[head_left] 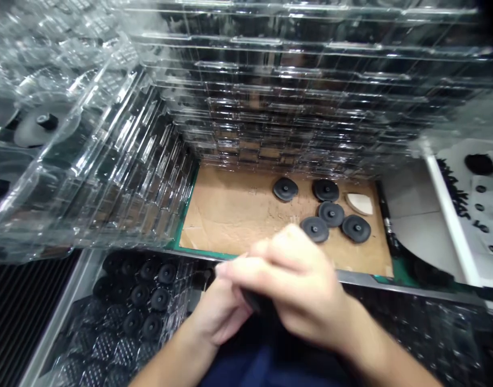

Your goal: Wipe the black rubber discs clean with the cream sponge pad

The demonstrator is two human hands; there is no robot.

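Cardboard [226,209] is covering the bench, and clear trays [270,102] are standing stacked along its far edge. Another stack [137,161] is rising on the left. Both hands are working at the near edge, blurred by motion. Between them, a dark part [257,302] is sitting mostly hidden. It is lying beneath the fingers of the right hand [298,279], which are curling closed and gripping it; the thumb side is reaching left over the left hand [226,312]. The part is showing just beside the left fingers. These are being largely covered, so whether they are gripping cannot be told.

Beyond the right hand, five black discs [330,214] are lying on the cardboard, stems up, with a pale wedge [359,203] to their right. At far right, a white bin [451,220] is holding small black pieces [454,188]. At near left, more discs [152,325] are resting in rows. Faint marks on the cardboard are appearing too small to read.
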